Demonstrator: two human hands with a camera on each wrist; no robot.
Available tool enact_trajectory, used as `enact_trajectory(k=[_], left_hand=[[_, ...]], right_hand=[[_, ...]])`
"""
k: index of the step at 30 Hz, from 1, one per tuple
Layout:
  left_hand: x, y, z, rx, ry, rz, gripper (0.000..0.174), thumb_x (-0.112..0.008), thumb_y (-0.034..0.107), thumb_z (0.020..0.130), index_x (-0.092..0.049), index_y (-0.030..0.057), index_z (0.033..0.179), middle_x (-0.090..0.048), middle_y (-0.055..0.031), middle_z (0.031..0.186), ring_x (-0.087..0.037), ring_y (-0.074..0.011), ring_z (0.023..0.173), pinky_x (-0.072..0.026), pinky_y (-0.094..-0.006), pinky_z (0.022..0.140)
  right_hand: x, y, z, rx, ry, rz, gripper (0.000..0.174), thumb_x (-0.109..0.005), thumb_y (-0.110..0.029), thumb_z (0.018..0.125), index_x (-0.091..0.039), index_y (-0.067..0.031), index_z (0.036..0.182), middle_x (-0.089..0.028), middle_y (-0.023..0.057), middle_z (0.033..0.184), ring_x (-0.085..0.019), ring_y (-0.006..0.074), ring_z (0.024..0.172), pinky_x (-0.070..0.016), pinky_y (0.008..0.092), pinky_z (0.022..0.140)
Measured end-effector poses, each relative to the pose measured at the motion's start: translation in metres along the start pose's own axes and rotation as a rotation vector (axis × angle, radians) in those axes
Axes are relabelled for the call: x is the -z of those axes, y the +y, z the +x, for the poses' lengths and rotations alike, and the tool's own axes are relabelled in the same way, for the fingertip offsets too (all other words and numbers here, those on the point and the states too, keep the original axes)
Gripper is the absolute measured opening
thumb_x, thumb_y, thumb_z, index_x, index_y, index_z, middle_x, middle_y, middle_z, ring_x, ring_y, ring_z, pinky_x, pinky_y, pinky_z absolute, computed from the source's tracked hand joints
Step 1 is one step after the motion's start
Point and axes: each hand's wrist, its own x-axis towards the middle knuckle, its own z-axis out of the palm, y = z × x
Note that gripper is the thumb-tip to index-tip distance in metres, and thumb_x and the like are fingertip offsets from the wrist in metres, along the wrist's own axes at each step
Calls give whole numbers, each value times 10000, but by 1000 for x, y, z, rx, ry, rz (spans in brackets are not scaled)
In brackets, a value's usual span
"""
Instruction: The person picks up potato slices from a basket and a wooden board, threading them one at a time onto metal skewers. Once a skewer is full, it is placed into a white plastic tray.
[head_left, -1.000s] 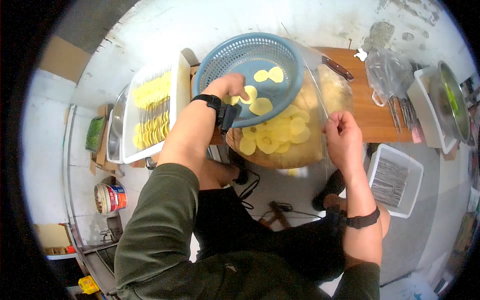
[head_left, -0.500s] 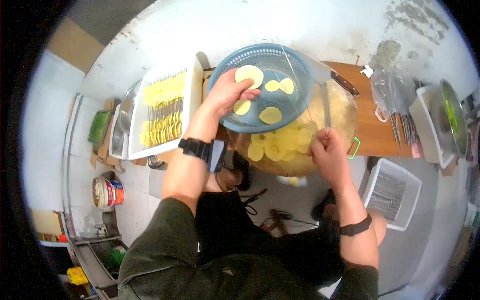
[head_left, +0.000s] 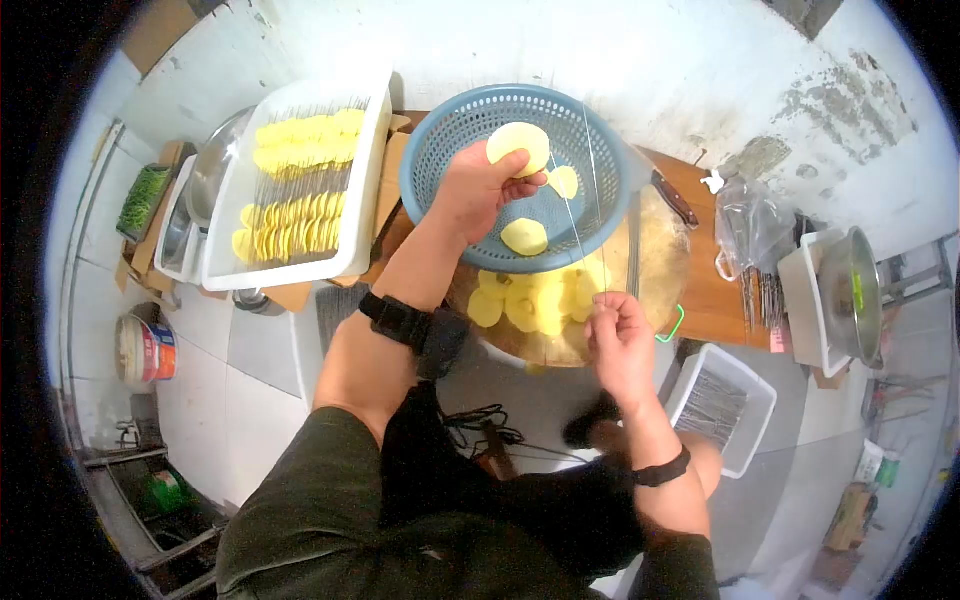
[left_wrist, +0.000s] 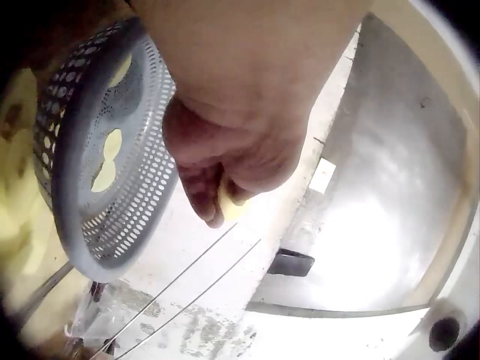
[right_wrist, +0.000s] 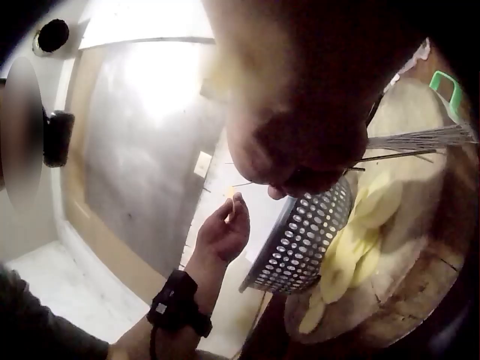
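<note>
Working over the wooden surface (head_left: 715, 295), between the white tray (head_left: 372, 150) and the clear plastic bag (head_left: 752, 222), behind the blue basket (head_left: 425, 145) and the round board (head_left: 660, 240). Just now coming up out of the basket with the left hand (head_left: 472, 197), after reaching down inside it a second ago, and drawing the right hand (head_left: 622, 352) closer to the basket's front rim. By the look of it, getting beyond picking up and into bringing slice and skewers together.

Stretching the left arm forward and inward, slanting the forearm from lower left, and hovering with the left hand above the basket. Reaching forward with the right arm too, bending the right hand's fingers in near the front of the board, lower in the head view than the left.

Keeping the left grip nearly closed, pinching one yellow slice (head_left: 522, 137) between thumb and fingers, raised above the basket. Closing the right grip tightly at the fingertips, pinching thin skewers (left_wrist: 165, 290) and aiming them up across the basket; in the left wrist view, ending near the slice. Not managing to tell from these views whether touching it. Leaving loose slices (head_left: 545, 300) overlapping on the board, and more inside the basket.
</note>
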Motion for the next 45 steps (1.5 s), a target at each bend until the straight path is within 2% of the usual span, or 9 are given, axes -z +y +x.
enact_trajectory(k=[4, 8, 12, 15, 27, 38, 40, 44, 45], left_hand=[[4, 3, 2, -11, 0, -10, 256, -595, 130, 920, -562, -3, 1136, -639, -72, 1018, -653, -160, 843, -554, -240, 695], [4, 5, 1, 6, 12, 14, 259, -602, 138, 918, -562, 4, 1136, -638, -70, 1016, -656, -158, 834, -551, -236, 675], [5, 4, 2, 4, 18, 14, 201, -585, 115, 910, -582, -2, 1073, -636, -66, 956, -648, -143, 775, -519, -242, 639], [6, 2, 3, -6, 20, 16, 194, -582, 119, 912, -585, 3, 1067, -637, -60, 936, -640, -130, 751, -498, -236, 612], [3, 0, 1, -42, -4, 25, 219, -595, 165, 917, -577, 28, 1087, -637, -39, 901, -609, -98, 705, -505, -210, 603], [3, -9, 6, -61, -11, -29, 219, -589, 113, 902, -571, 12, 1096, -633, -66, 910, -591, -113, 701, -491, -213, 604], [-4, -9, 3, -42, 40, -22, 147, -585, 72, 868, -592, -13, 988, -638, -83, 873, -581, -119, 671, -469, -239, 594], [-14, -11, -4, -10, 65, 95, 162, -590, 66, 865, -586, -5, 1011, -646, -82, 892, -606, -121, 697, -476, -242, 594], [-12, -13, -3, -33, 42, 82, 204, -593, 70, 873, -578, 4, 1065, -643, -81, 941, -613, -140, 732, -485, -248, 598]], right_hand=[[0, 6, 6, 47, 27, -103, 100, -517, -89, 950, -552, -32, 1025, -550, -13, 715, -459, 37, 569, -357, 178, 493], [0, 10, 6, 93, 12, -183, 95, -520, -59, 944, -560, -6, 1013, -567, 2, 770, -508, 49, 638, -401, 185, 560], [-1, 10, 4, 129, 5, -268, 104, -526, -51, 942, -564, 17, 1012, -579, 11, 796, -530, 63, 666, -430, 200, 613], [1, 14, 4, 185, 31, -287, 122, -549, -90, 945, -590, 18, 985, -573, 7, 702, -523, 70, 633, -445, 232, 591], [6, 11, 0, 220, 59, -409, 104, -586, -86, 910, -610, 2, 960, -580, 23, 674, -522, 83, 612, -451, 248, 585], [1, 11, -3, 166, 64, -316, 111, -574, -82, 928, -602, 20, 959, -581, -1, 724, -502, 55, 650, -441, 219, 607], [-1, 11, -3, 162, 64, -300, 110, -569, -78, 930, -599, 22, 966, -579, -3, 729, -502, 54, 648, -438, 216, 604], [-7, 5, 0, 111, 66, -211, 115, -552, -77, 940, -587, 20, 991, -569, -2, 733, -510, 58, 643, -434, 216, 589], [-8, 5, 0, 97, 68, -203, 116, -546, -78, 944, -584, 19, 997, -565, -3, 734, -511, 60, 639, -431, 216, 584]])
